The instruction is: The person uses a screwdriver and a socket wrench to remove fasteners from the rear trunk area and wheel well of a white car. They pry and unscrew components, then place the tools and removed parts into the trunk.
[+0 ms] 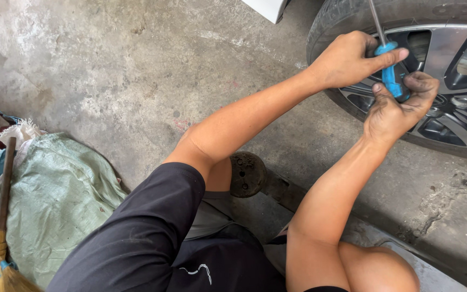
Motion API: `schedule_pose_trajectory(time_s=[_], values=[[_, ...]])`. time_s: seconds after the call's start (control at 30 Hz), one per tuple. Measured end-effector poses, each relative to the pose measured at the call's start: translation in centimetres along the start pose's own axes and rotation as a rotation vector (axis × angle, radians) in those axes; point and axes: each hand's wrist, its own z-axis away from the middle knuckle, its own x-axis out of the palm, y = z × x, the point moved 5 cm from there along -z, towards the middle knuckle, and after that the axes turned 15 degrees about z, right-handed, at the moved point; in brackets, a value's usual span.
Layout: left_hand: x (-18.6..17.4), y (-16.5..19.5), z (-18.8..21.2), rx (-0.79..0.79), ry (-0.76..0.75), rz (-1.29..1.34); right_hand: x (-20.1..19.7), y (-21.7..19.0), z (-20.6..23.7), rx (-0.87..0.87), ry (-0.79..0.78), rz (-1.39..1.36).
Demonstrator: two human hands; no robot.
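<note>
Both hands grip a blue-handled screwdriver (391, 70) at the car wheel (449, 59), which stands at the concrete floor's (136, 81) top right edge: left hand (347, 59) clenched high on the handle, right hand (393, 111) wrapped round its butt. Step in hand: levering near the wheel's centre, apparently; the tip is out of view. Next move calls for steady two-handed pressure.
</note>
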Motion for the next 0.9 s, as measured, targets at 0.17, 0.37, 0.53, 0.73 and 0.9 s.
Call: schedule_pose_trajectory(time_s=[0.17,0.37,0.53,0.73,0.9], values=[[0.3,-0.2,-0.1,-0.03,0.037,-0.017,0.0,-0.4,0.0,0.19,0.007,-0.212],[0.0,-0.4,0.2,0.032,0.055,0.044,0.9,-0.9,1.1,0.708,-0.005,-0.233],[-0.5,-0.5,-0.3,0.041,0.079,0.005,0.4,0.0,1.0,0.303,-0.086,-0.262],[0.5,-0.6,-0.3,-0.006,0.039,-0.041,-1.1,1.9,0.6,0.074,-0.04,-0.265],[0.4,-0.5,-0.2,0.039,0.073,-0.021,0.2,0.4,0.9,0.34,-0.04,-0.284]])
